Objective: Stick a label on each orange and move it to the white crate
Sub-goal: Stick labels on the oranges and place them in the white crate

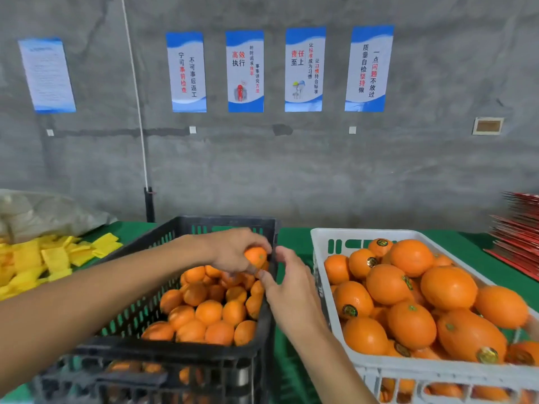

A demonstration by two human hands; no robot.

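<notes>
A green-covered counter (294, 240) is carrying a black crate (163, 349) and a white crate (326, 237) side by side, with yellow packets (55, 258) and a grey sack (43, 212) lying at left and red sheets (519, 237) stacked at right

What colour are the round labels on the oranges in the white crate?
Dark, nearly black, with a gold rim, seen in the head view on an orange in the white crate.
</notes>
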